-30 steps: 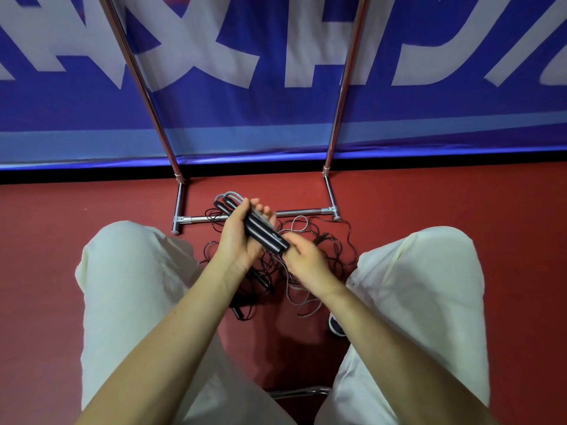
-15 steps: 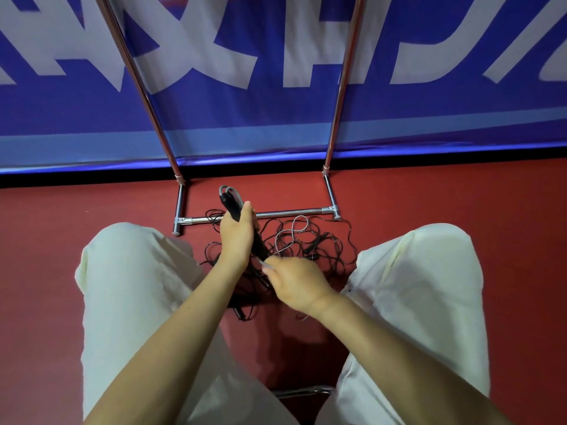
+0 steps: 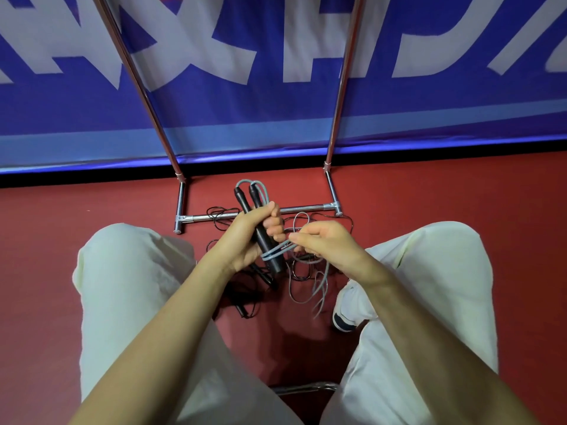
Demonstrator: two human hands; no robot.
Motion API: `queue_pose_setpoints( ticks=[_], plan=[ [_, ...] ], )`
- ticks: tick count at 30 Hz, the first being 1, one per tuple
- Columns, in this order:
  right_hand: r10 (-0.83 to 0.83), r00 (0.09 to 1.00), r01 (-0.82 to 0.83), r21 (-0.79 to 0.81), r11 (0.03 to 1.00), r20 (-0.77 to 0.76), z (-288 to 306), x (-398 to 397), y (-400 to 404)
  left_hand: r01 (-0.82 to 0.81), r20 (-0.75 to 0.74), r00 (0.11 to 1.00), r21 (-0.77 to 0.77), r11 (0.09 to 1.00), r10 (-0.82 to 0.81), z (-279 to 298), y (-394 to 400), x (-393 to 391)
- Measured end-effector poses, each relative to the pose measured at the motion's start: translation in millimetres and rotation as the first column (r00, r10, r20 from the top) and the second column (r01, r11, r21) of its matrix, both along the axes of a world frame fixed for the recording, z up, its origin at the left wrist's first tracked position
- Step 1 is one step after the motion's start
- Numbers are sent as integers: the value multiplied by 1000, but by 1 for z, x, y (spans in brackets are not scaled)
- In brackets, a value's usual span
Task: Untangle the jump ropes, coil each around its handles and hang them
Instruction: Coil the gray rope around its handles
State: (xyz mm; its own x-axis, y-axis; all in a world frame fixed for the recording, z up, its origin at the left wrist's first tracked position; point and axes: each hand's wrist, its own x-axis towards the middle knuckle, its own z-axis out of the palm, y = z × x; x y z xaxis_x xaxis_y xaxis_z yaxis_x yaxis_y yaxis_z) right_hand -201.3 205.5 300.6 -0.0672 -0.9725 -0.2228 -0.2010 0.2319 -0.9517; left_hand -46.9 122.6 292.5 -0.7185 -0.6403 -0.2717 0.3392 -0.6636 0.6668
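My left hand (image 3: 248,237) grips two black jump-rope handles (image 3: 245,200) side by side, nearly upright, above the red floor. A grey-blue cord (image 3: 277,251) loops out of the handles' tops and crosses their lower part in two turns. My right hand (image 3: 328,245) pinches that cord just to the right of the handles, and its slack hangs down below the hand. A tangle of black and grey ropes (image 3: 302,271) lies on the floor beneath both hands, partly hidden by them.
A chrome rack stands ahead, with a floor crossbar (image 3: 306,208) and two slanting uprights (image 3: 340,87) against a blue and white banner. My knees in white trousers flank the ropes. A shoe (image 3: 346,308) sits at the right. A metal chair edge (image 3: 303,388) shows below.
The right hand has moved from below the handles up to their right side, carrying the cord round their lower part. The handles have tipped a little more upright in the left hand.
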Motion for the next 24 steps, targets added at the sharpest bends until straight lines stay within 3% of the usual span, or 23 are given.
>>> queue_pose_setpoints(
  ticks=[3,7,11,14,17,20,24],
  plan=[
    [-27,993,29,-23,999,113,-6,11,0,-34,-211,975,152,988,66,7,1,-2],
    [-140,920,131,51,990,367,-15,29,-3,-191,-290,920,259,947,264,9,4,-6],
    [-138,767,19,193,981,627,-17,43,-3,-261,-241,918,232,937,316,11,8,-8],
    [-151,707,-46,258,965,691,-16,46,1,-248,-144,956,61,967,254,13,6,-6],
    [-237,550,-68,326,943,801,-11,52,5,-212,-14,977,-82,974,212,12,5,-5],
    [-278,420,-100,349,932,864,-6,58,6,-253,-31,967,-37,967,252,16,7,-5],
    [-186,408,-156,269,950,894,0,54,3,-283,-12,959,25,959,283,12,7,-7]
  ],
)
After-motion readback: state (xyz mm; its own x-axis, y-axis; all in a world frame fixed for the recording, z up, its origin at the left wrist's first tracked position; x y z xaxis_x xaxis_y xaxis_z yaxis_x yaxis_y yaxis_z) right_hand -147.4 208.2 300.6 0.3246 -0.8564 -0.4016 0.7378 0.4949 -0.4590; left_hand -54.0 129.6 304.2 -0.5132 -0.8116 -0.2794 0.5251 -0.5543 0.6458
